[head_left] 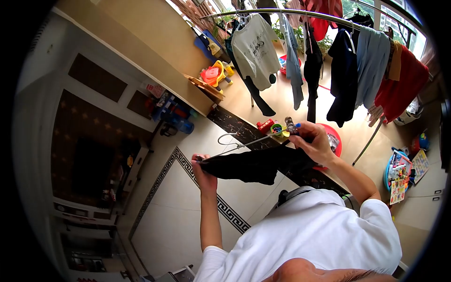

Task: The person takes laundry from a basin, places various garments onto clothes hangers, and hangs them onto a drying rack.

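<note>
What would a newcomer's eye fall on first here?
Probably the black garment on a hanger, mid-picture, held between the left hand and right hand. Next, the hanging clothes along the curved rail at the top, including a vivid red garment toward the picture's right edge.

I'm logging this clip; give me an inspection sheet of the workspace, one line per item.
Surface: pale tiled floor with a dark key-pattern border; the work is held in the air.
Job's things: black garment along a metal hanger; whether both clips grip it is unclear.
Clutter: red toy, red basin partly behind the right arm, blue tub with assorted things.
Hands: left hand closed at one hanger end; right hand closed at the other.
Cables: none identifiable with certainty.
Surroundings: clothes on a curved rail; windows behind.
</note>
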`<state>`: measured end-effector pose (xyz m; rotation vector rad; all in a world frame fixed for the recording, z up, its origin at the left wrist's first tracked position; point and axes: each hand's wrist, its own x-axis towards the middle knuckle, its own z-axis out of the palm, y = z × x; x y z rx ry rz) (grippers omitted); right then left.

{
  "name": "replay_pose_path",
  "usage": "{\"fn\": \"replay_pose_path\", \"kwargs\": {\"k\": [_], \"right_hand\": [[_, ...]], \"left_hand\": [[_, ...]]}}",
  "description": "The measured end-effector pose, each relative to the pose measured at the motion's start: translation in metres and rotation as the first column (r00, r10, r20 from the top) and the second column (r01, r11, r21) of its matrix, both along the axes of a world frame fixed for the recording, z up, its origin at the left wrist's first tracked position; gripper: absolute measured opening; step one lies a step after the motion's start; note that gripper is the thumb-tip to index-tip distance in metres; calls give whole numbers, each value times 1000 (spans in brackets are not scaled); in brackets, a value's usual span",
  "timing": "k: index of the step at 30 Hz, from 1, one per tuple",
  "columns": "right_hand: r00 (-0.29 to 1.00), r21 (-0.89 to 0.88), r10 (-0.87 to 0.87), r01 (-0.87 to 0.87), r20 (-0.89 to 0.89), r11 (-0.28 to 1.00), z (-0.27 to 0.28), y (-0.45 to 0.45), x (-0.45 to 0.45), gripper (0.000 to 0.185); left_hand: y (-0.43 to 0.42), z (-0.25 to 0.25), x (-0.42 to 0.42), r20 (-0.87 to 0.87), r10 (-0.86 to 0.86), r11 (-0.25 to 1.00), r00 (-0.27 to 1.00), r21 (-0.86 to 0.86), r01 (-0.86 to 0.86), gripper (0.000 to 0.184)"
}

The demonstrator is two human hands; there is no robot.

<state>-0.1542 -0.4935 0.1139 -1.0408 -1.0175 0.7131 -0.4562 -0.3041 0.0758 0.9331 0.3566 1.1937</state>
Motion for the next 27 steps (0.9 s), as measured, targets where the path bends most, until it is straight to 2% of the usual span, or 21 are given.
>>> {"fn": "replay_pose_path", "kwargs": {"k": [3,6,7,8,9,10,14,16,19,22,23,26,27], "right_hand": [[998,-76,-1,6,65,997,10,-12,-7,16],[994,-103,34,-23,100,994,8,-20,-17,12],[993,-109,22,-10,115,994,6,-20,-21,12],[981,-126,29,-4,193,992,6,-22,-23,12],[962,-140,35,4,270,990,6,-22,-24,13],[938,-154,42,12,345,988,7,-22,-26,13],[875,-94,32,16,484,995,10,-19,-35,14],[861,-109,54,2,506,994,12,-20,-34,15],[843,-96,43,11,536,995,15,-23,-29,17],[850,-100,48,5,524,995,19,-25,-24,18],[849,-108,48,11,526,994,18,-26,-22,19],[838,-86,43,5,544,996,11,-27,-10,20],[838,-77,47,-7,543,997,9,-27,-7,20]], "left_hand": [[-5,-33,-11,-37,-169,981,985,-100,165,32],[-16,-48,-21,-345,-178,980,922,-143,136,31],[-22,-43,-18,-469,-102,983,877,-183,16,28],[-24,-47,-15,-608,120,990,785,10,-143,28],[-30,-38,-8,-593,318,945,740,258,-199,30],[-41,-20,2,-529,503,838,683,491,-237,32],[-96,46,68,-521,201,727,830,647,230,44],[-104,38,97,-551,-102,834,828,407,373,50],[-103,9,116,-558,-322,848,765,190,495,49],[-100,6,127,-797,-136,536,589,441,720,45],[-102,9,134,-745,-97,560,660,508,655,37],[-91,-17,138,-819,-185,579,543,356,734,28],[-90,-9,138,-834,-205,577,511,319,752,23]]}}
